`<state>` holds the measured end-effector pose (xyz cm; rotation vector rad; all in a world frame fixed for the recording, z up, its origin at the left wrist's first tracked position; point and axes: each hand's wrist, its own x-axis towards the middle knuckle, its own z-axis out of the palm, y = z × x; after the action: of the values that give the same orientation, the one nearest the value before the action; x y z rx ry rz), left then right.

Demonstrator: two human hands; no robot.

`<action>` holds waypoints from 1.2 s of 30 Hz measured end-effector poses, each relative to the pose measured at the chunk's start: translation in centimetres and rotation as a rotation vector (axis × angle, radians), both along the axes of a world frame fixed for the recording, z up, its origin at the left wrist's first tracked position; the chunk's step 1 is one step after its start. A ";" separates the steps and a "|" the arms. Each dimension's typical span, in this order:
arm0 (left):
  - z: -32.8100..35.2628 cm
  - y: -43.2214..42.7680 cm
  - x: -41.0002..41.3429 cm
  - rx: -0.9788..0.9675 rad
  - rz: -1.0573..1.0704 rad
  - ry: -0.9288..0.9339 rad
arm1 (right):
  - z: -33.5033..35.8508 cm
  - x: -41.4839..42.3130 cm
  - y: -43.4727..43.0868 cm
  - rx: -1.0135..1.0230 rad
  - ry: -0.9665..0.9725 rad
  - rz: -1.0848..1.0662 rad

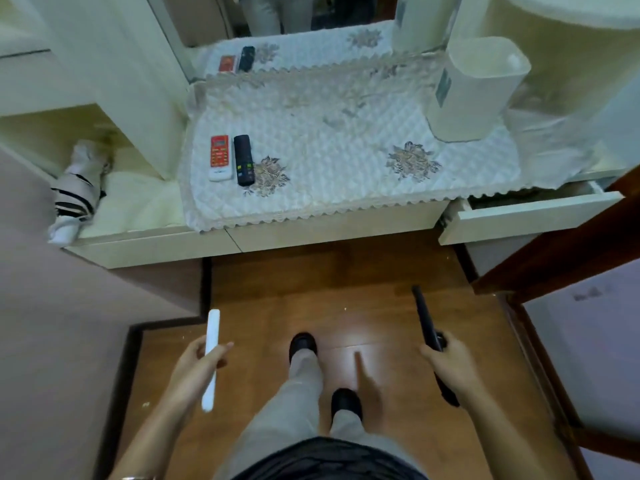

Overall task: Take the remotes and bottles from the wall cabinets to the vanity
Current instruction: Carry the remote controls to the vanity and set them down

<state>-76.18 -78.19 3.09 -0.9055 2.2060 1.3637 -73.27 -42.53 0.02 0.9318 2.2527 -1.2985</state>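
My left hand (194,368): grasping a slim white remote (211,358).
My right hand (450,365): grasping a long black remote (425,320).
Vanity (329,216): red-faced remote (220,157) just beside dark remote (243,160), on quilted cover (346,150).

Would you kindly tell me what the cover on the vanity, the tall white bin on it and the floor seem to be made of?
Cover: quilted fabric, matte, shown by diamond stitching, a scalloped trim and embroidered flowers. White bin: probably plastic, smooth, with thin, slightly translucent walls. Floor: wood or wood-look laminate, glossy; plank seams and a bright reflection show.
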 end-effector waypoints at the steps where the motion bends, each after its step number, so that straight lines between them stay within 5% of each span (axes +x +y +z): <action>1: -0.3 -0.1 -0.8 0.001 0.016 -0.007 | -0.4 -0.8 -0.1 -0.004 -0.010 -0.006; 10: -1.5 -0.2 -13.1 0.155 -0.016 -0.007 | -0.5 -11.0 -2.4 -0.022 -0.173 0.038; 17: 2.2 0.8 -26.8 0.294 -0.107 0.112 | 4.5 -25.3 -6.5 -0.030 0.136 0.163; 23: 2.7 3.8 -35.0 0.374 -0.028 0.148 | 6.2 -34.3 -8.7 -0.109 0.213 0.198; 31: 1.1 7.4 -40.4 0.299 -0.030 0.132 | 4.3 -41.0 -9.4 -0.085 0.179 0.250; 36: 0.3 8.9 -43.0 0.036 -0.079 0.190 | 2.3 -43.8 -10.4 0.082 0.167 0.323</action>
<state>-119.20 -69.29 3.38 -0.6941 2.3212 1.5014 -117.06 -52.89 2.36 0.4701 2.4731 -1.1819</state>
